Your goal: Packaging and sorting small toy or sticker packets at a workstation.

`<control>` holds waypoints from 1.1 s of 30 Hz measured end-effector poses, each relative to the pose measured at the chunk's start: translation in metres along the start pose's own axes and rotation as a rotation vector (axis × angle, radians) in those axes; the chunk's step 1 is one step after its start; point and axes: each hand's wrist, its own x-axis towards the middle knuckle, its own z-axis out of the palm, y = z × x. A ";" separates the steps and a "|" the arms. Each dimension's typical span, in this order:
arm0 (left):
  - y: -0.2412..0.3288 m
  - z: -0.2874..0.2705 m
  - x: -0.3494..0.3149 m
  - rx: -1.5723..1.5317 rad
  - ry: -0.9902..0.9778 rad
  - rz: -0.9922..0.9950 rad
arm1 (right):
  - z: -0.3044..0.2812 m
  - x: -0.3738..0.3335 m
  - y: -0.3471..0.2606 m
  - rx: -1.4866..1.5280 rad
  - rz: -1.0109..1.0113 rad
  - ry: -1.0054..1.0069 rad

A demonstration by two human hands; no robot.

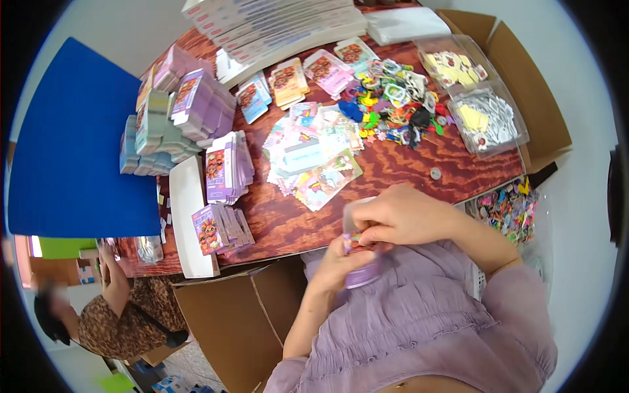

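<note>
Close to my body, just off the table's front edge, my left hand (pixel 335 267) is wrapped round a small purple cardboard box (pixel 364 275). The fingers of my right hand (pixel 401 215) are bent and pinched together at the upper end of that box. Whatever they grip is hidden behind the knuckles. A pale, see-through flap or film (pixel 352 216) shows beside the right fingertips. Farther in on the table lies a loose pile of pastel printed cards (pixel 308 157), and right of it a heap of small colourful trinkets (pixel 400 98).
Stacks of flat purple boxes (pixel 226 167) and a long white tray (pixel 187 223) stand left. Clear plastic containers (pixel 488 121) sit far right by an open carton (pixel 524 85). Below the edge is a large cardboard box (pixel 229 321). Another person (pixel 124 314) works at far left.
</note>
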 end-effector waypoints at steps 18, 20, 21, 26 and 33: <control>-0.021 0.022 0.028 0.248 0.534 0.476 | 0.061 -0.011 0.069 0.421 -0.118 0.917; -0.014 0.035 0.023 0.336 0.516 0.571 | 0.065 -0.010 0.062 0.575 -0.109 0.920; -0.015 0.033 0.020 0.510 0.503 0.621 | 0.065 -0.009 0.060 0.736 -0.105 0.921; 0.003 0.027 0.012 1.006 0.441 0.719 | 0.062 -0.011 0.071 0.657 -0.153 0.781; 0.015 0.014 0.008 0.778 0.380 0.489 | 0.048 -0.007 0.043 0.698 -0.263 0.753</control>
